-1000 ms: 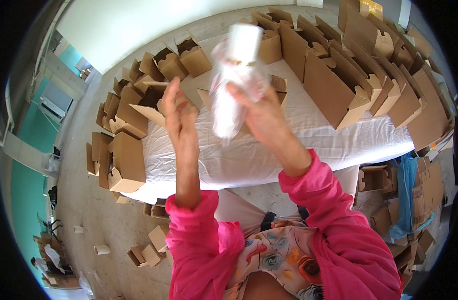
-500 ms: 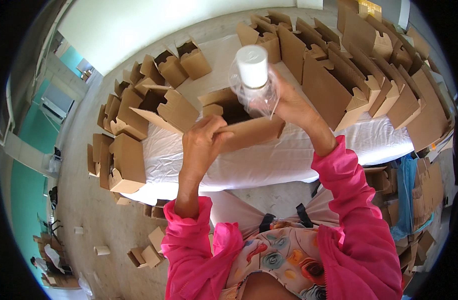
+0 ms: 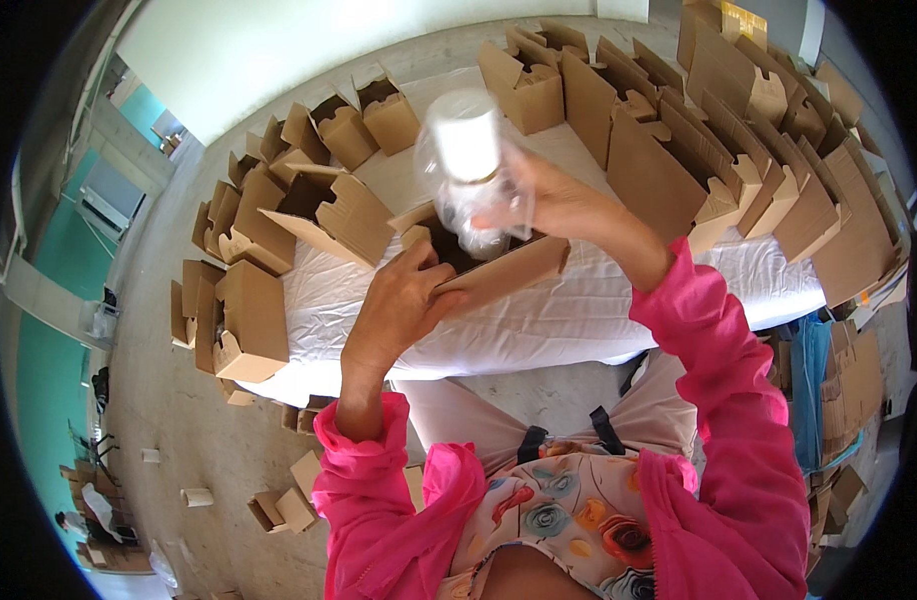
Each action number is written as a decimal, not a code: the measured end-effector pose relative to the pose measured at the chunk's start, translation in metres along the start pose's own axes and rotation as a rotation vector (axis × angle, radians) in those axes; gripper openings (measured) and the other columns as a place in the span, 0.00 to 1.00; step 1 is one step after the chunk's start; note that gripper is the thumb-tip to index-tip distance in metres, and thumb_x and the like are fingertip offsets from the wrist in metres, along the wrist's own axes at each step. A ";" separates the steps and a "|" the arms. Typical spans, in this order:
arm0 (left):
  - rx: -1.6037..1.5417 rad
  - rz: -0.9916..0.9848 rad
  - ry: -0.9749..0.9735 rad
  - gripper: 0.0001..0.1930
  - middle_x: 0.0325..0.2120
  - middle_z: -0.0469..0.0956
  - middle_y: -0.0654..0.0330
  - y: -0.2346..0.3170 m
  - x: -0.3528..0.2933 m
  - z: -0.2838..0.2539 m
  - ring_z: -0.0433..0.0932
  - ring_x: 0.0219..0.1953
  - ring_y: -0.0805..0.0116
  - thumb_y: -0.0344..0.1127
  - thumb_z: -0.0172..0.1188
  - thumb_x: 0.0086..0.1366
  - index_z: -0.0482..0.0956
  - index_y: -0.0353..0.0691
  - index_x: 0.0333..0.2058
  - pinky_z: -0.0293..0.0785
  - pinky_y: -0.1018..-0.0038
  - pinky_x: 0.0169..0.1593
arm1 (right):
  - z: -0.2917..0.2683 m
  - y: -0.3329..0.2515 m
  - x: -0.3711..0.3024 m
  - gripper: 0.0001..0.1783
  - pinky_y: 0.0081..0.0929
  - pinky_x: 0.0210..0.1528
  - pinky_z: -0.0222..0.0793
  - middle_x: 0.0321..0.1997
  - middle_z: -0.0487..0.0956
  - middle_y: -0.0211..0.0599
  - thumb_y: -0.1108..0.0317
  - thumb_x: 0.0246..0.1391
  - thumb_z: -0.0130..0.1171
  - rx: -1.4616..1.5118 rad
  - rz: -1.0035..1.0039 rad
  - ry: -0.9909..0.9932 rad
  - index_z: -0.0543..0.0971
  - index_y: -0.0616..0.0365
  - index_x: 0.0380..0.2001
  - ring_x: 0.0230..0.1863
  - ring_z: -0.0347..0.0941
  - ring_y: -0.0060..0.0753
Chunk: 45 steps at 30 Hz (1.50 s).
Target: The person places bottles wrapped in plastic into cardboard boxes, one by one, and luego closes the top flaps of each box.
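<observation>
In my right hand (image 3: 564, 200) is a white-capped bottle (image 3: 467, 138), loosely wrapped in clear plastic and slightly blurred. It hangs over the opening of a brown cardboard box (image 3: 514, 275), its lower end at or just inside the mouth; the exact depth I cannot tell. My left hand (image 3: 399, 300) is closed on the box's near left edge, fingers curled over the rim. The box rests on a table with a white cloth (image 3: 499, 335), and the bottle hides part of its inside.
Open boxes (image 3: 254, 220) line the table's left side, with another open box (image 3: 334, 215) beside the left hand. Taller boxes (image 3: 679, 165) crowd the right. Flattened cardboard (image 3: 851, 385) and blue plastic (image 3: 807, 385) are at lower right. Small boxes (image 3: 291, 500) lie on the floor.
My right hand has moved left with the bottle, bringing it over the box's opening. My left hand stays on the box edge, its wrist shifted slightly left.
</observation>
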<state>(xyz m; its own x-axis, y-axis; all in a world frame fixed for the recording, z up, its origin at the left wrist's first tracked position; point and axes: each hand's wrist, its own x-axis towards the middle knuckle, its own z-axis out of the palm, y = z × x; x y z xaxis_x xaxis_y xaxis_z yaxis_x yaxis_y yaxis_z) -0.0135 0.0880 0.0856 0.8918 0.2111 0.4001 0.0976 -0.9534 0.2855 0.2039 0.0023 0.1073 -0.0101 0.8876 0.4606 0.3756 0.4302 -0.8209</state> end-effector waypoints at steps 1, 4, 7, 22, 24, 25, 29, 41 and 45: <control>-0.014 0.000 0.023 0.12 0.28 0.69 0.53 0.002 0.000 -0.001 0.73 0.29 0.52 0.35 0.68 0.50 0.78 0.33 0.30 0.69 0.62 0.32 | 0.003 0.003 0.003 0.42 0.30 0.61 0.59 0.57 0.69 0.39 0.66 0.46 0.68 -0.025 0.034 -0.054 0.57 0.59 0.62 0.59 0.63 0.30; -0.035 -0.031 0.077 0.12 0.27 0.68 0.54 0.007 -0.003 -0.003 0.72 0.28 0.54 0.33 0.68 0.49 0.77 0.33 0.27 0.68 0.63 0.31 | 0.003 0.011 0.011 0.35 0.32 0.51 0.67 0.48 0.76 0.46 0.72 0.47 0.63 -0.283 0.033 -0.283 0.60 0.61 0.58 0.51 0.72 0.40; -0.021 -0.085 0.118 0.11 0.28 0.67 0.54 0.001 -0.011 -0.001 0.72 0.29 0.55 0.33 0.68 0.49 0.76 0.34 0.26 0.69 0.63 0.32 | 0.001 0.001 0.012 0.32 0.37 0.47 0.68 0.45 0.76 0.54 0.76 0.46 0.60 -0.427 0.211 -0.470 0.63 0.62 0.56 0.46 0.74 0.51; -0.001 -0.034 0.171 0.12 0.25 0.64 0.56 0.012 -0.001 0.014 0.68 0.26 0.59 0.34 0.69 0.49 0.75 0.33 0.25 0.67 0.64 0.29 | -0.012 0.021 -0.017 0.18 0.39 0.46 0.71 0.42 0.80 0.41 0.57 0.52 0.55 -1.253 0.103 -0.692 0.77 0.54 0.43 0.45 0.75 0.48; -0.006 -0.033 0.183 0.13 0.25 0.64 0.56 0.012 -0.001 0.013 0.68 0.26 0.59 0.34 0.69 0.48 0.75 0.33 0.25 0.67 0.64 0.29 | -0.016 0.013 -0.019 0.18 0.39 0.41 0.73 0.38 0.80 0.41 0.56 0.50 0.58 -1.275 0.085 -0.698 0.78 0.54 0.41 0.41 0.76 0.49; -0.010 -0.043 0.180 0.12 0.25 0.65 0.56 0.012 0.000 0.012 0.69 0.25 0.58 0.34 0.69 0.49 0.75 0.34 0.25 0.67 0.64 0.28 | -0.021 0.011 -0.019 0.17 0.40 0.39 0.73 0.36 0.80 0.41 0.56 0.51 0.57 -1.242 0.068 -0.692 0.78 0.56 0.39 0.39 0.76 0.49; -0.059 -0.083 0.172 0.12 0.28 0.66 0.55 0.016 -0.003 0.008 0.71 0.27 0.60 0.32 0.69 0.49 0.74 0.32 0.25 0.68 0.67 0.29 | -0.033 0.018 -0.034 0.13 0.39 0.34 0.73 0.29 0.79 0.42 0.61 0.53 0.59 -0.924 -0.315 -0.350 0.79 0.60 0.33 0.32 0.76 0.48; -0.396 -0.001 0.364 0.21 0.45 0.72 0.52 0.018 -0.001 0.037 0.72 0.49 0.58 0.23 0.67 0.49 0.75 0.38 0.44 0.71 0.68 0.48 | -0.028 0.025 -0.098 0.07 0.25 0.41 0.68 0.36 0.75 0.39 0.78 0.52 0.59 -0.490 -0.293 0.611 0.79 0.59 0.36 0.37 0.72 0.34; -0.599 -0.097 0.419 0.32 0.49 0.73 0.52 0.014 -0.009 0.062 0.73 0.52 0.58 0.22 0.65 0.51 0.67 0.39 0.56 0.70 0.68 0.53 | -0.007 0.022 -0.126 0.08 0.26 0.48 0.64 0.42 0.73 0.41 0.72 0.59 0.51 -0.368 -0.139 0.790 0.79 0.61 0.37 0.45 0.70 0.36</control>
<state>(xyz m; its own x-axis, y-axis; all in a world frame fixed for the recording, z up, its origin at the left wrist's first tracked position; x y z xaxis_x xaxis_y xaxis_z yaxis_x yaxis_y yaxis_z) 0.0070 0.0596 0.0316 0.6359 0.4676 0.6140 -0.1974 -0.6705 0.7151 0.2200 -0.1014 0.0340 0.5148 0.3996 0.7585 0.6945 0.3244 -0.6422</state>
